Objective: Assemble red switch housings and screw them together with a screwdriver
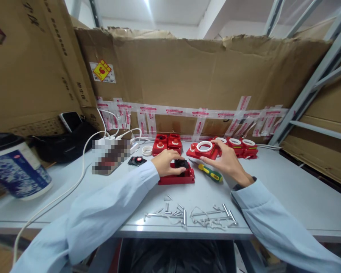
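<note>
Handling pieces, hands apart, each gripping one.
Red tray (176, 181) beneath left hand (167, 163); red housing (198, 154) pinched in right hand (229, 159); screwdriver (211, 174) between the two; black part (182, 163) in the left's grip, at the tray; screws (180, 210) nearer than both hands. Step: apparently seating or lifting the black part, cannot tell which; next move probably needs careful alignment.
</note>
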A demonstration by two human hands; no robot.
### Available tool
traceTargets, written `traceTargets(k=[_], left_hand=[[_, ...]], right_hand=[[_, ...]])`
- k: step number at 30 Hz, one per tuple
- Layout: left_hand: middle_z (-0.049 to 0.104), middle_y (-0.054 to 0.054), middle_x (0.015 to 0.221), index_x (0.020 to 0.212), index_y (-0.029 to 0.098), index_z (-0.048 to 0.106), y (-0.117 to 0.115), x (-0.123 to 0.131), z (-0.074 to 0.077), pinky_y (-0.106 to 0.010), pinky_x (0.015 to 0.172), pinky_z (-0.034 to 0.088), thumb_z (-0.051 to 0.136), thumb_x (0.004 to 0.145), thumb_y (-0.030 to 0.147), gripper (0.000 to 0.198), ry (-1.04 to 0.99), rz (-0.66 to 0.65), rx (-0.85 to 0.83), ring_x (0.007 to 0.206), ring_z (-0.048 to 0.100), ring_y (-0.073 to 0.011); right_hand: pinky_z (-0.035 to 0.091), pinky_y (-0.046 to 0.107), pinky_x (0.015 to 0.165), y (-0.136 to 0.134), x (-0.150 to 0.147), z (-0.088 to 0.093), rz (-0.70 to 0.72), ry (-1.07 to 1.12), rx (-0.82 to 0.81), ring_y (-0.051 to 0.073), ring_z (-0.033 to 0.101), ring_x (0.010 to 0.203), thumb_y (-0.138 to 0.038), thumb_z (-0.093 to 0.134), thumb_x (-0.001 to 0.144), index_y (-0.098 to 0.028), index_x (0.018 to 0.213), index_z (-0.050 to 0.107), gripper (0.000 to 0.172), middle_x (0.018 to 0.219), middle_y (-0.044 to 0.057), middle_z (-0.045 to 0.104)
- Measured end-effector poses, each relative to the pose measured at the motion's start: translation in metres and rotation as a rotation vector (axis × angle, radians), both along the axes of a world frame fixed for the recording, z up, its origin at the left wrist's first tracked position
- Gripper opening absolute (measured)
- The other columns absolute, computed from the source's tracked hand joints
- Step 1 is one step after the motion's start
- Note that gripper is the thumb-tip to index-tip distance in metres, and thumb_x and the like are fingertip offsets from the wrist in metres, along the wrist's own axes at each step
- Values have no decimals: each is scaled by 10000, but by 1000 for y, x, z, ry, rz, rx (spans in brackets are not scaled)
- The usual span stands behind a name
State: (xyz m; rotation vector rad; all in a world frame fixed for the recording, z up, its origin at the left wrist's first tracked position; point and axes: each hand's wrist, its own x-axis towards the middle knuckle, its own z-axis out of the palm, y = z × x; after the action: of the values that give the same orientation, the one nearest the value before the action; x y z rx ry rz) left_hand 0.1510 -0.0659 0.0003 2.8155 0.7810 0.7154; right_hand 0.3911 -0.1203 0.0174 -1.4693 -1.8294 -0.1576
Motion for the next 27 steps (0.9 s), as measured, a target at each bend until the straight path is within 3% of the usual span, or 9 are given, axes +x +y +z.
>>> traceTargets(k=[10,27], left_hand=[[671,-122,998,1066,124,665,7,-4,-7,-339,873,474,652,732,413,441,-61,-38,-43,929,620,-228],[649,-134,1055,1105,118,632,4,-4,-7,-380,893,463,639,746,420,469,-77,-59,-9,981,602,-244]], right_hand=[[498,390,785,-1,-3,0,-7,4,-35,259,632,898,-540,692,620,-163,1111,530,640,1048,102,654],[500,395,774,-1,-2,0,2,6,-48,264,633,889,-532,697,618,-166,1113,533,636,1047,103,654]])
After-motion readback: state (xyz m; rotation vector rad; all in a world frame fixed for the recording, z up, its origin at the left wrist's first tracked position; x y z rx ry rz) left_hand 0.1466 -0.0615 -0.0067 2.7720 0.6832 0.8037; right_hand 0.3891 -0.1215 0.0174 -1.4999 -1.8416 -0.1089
